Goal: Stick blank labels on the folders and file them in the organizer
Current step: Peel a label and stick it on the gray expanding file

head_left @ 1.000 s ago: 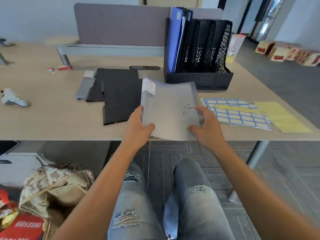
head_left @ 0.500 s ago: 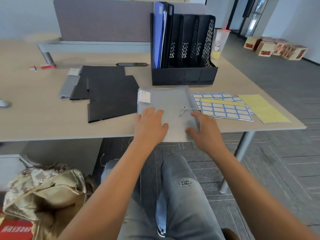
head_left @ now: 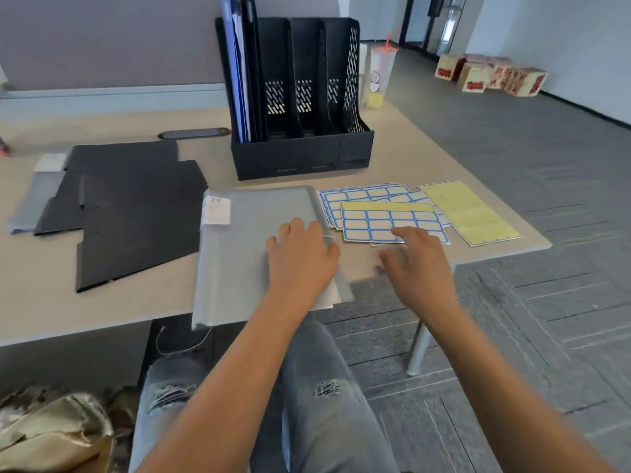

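Left hand (head_left: 302,256) presses flat on the grey folder (head_left: 254,254) at the desk's (head_left: 403,165) six o'clock edge; right hand (head_left: 415,264), fingers loose, reaches for label sheets (head_left: 392,220) at three o'clock. Next, likely: peel one label.

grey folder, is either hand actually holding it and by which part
Neither grips it. The left hand rests flat on the grey folder near its right edge, pressing it to the table. The right hand hovers open over the label sheets, holding nothing.
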Motion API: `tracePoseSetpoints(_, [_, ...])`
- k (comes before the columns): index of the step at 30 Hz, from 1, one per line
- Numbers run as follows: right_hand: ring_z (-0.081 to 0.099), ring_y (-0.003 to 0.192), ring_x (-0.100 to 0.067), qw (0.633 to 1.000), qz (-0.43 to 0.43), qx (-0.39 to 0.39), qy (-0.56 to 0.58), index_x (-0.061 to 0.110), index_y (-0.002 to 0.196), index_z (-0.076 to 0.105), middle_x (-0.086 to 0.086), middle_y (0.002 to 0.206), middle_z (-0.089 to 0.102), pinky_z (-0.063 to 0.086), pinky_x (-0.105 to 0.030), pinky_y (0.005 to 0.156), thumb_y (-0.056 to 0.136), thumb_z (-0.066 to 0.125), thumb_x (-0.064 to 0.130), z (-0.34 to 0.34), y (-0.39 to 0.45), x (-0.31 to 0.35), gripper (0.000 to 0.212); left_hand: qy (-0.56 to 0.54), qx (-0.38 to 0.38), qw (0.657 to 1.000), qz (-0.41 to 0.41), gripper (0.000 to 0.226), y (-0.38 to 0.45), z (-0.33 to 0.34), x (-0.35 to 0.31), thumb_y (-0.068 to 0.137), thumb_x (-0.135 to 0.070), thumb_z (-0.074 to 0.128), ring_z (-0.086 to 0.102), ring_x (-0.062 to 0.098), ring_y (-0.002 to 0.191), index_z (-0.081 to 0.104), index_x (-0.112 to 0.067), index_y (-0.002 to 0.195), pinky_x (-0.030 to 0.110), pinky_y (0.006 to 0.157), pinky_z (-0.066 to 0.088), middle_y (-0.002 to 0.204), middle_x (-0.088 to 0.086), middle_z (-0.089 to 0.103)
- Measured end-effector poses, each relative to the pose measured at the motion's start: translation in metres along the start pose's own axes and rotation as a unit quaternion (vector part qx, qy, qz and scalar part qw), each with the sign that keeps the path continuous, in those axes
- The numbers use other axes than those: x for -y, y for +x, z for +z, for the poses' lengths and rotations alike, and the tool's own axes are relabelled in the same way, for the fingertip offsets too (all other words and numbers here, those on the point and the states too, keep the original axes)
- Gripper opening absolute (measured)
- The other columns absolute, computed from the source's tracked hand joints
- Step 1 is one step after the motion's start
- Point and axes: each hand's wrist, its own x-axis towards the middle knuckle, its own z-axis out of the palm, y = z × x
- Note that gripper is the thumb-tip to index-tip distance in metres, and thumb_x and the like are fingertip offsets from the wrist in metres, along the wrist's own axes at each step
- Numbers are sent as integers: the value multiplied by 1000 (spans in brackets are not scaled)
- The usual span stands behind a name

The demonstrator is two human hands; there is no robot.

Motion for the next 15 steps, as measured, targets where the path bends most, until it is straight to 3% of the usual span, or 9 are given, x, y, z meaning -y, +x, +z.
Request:
tracePoseSetpoints(8, [48,142,-32,1000,-10,-2,-17,8,142,61,-12,152,55,38,-46,116,98,70,27,-1,32,-42,48,-9,2,1000,19,37,72,31,-61,96,-44,52,50,29,119,61,-16,118,45,92,41,121,7,58])
tracePoseSetpoints(11, [53,136,-36,999,-34,-11,-24,8,135,67,-16,146,59,42,-49,112,96,67,39,6,46,-48,50,19,14,1000,13,41,97,36,-61,95,-47,54,47,28,123,61,-14,120,44,94,40,124,7,56])
tracePoseSetpoints(15, [54,131,-35,998,-33,-30,-53,19,130,70,-12,140,60,41,-47,108,91,58,56,15,51,-50,55,56,48,997,11,54,117,41,-50,92,-57,53,44,28,125,59,-14,124,44,96,40,128,7,52])
